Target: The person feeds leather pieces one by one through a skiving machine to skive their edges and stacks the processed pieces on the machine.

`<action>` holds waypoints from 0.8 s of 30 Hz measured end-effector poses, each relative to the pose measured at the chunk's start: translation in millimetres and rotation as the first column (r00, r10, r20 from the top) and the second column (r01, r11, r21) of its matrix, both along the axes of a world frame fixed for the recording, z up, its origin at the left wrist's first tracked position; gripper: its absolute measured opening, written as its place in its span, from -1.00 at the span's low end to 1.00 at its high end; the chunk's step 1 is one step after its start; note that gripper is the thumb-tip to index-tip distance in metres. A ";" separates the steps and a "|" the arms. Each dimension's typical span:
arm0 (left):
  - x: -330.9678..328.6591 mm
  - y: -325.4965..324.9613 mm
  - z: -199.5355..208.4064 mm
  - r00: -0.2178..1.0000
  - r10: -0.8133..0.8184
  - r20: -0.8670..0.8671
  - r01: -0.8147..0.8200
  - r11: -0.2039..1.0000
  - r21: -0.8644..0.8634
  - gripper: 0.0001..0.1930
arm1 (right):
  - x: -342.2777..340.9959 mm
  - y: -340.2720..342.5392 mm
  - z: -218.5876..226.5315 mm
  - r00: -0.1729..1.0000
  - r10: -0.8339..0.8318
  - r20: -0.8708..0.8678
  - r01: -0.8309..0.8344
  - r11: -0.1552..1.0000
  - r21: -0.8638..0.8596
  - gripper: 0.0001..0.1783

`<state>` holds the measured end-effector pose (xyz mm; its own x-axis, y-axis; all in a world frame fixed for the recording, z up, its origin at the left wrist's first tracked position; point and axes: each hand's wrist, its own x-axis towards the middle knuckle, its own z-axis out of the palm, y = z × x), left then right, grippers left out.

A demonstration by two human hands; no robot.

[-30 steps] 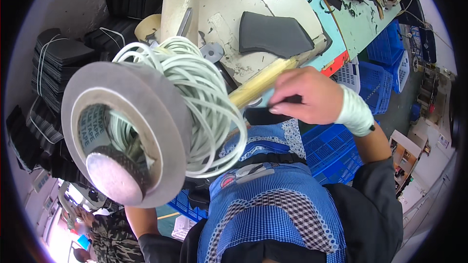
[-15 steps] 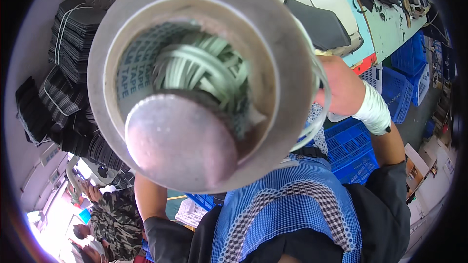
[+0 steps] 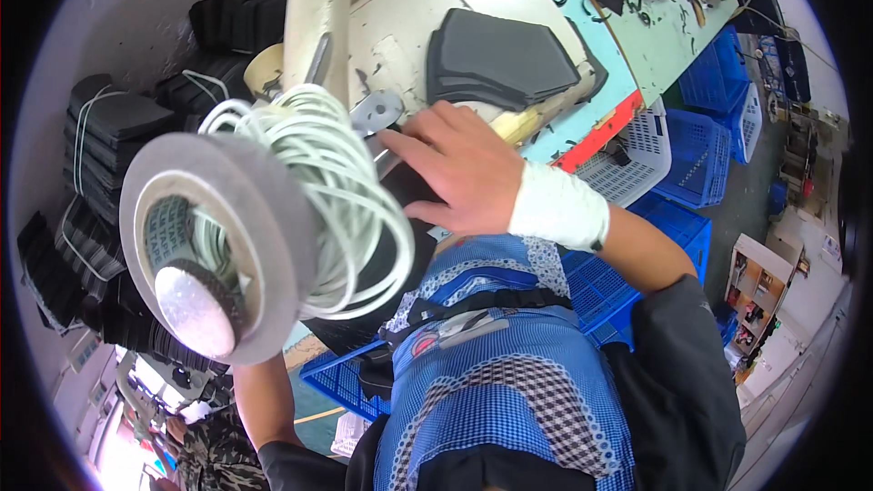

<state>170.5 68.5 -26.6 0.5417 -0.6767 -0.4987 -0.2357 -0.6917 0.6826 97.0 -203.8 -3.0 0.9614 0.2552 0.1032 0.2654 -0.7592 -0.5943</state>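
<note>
While the right hand (image 3: 464,177) lies palm-down, fingers spread, on a dark fabric piece (image 3: 405,186) at the sewing machine (image 3: 364,27) edge, a grey tape roll (image 3: 214,245) and white cord coil (image 3: 318,182) fill the near left. Left hand hidden behind the roll: finger state cannot be told. Stack of dark cut pieces (image 3: 505,59) sits on the machine bed, just above the right hand.

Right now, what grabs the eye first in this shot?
A big roll of tape looms at left, close to the camera, with a coil of white cord looped behind it. At centre, the right hand, wrist wrapped in a white band, reaches to the cream sewing machine. A stack of dark cut pieces lies on the machine.
</note>
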 end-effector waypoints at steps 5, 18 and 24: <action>5.5 -4.7 10.2 0.993 0.037 -0.112 -0.018 0.986 0.166 -0.68 | -9.9 -45.8 5.6 0.941 0.173 -0.289 -0.107 0.967 0.231 -0.64; -2.6 17.0 -15.2 0.998 0.055 -0.023 -0.050 0.983 0.176 -0.69 | -9.4 -49.5 17.9 0.940 0.130 -0.314 -0.014 0.938 0.346 -0.75; -2.8 19.7 -18.8 0.999 0.043 0.024 -0.047 0.982 0.184 -0.70 | -6.3 -41.8 14.1 0.954 0.258 -0.151 -0.201 0.927 0.316 -0.87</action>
<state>167.7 88.2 -45.3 0.5806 -0.5487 -0.6015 -0.2137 -0.8156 0.5377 90.7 -245.7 11.2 0.8891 0.4566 0.0323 0.2741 -0.4744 -0.8365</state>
